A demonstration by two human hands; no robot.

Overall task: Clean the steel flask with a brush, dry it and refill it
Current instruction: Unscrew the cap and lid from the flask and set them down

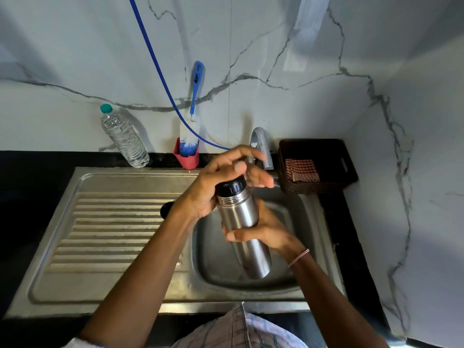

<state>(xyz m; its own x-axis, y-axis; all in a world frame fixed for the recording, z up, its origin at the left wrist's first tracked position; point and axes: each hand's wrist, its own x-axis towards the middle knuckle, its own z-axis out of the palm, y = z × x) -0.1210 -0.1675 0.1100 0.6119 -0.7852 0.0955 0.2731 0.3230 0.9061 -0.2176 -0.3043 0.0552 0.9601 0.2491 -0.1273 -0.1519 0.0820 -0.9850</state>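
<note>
We saw a clear, ribbed plastic bottle (123,139) standing at the marble wall, then a bristly blue-and-white brush (190,136) upright in a red holder (187,160). Over the basin of the ridged steel sink (113,222), our left hand (216,182) curled over the ribbed black cap (229,187), fingers spread. Our right hand (265,231) wrapped the smooth, cylindrical flask (242,219), which was tilted, thumb across its front. Further right stood a curved metal tap (261,143) and a dark woven basket (313,144) holding a checked cloth (301,169).
</note>
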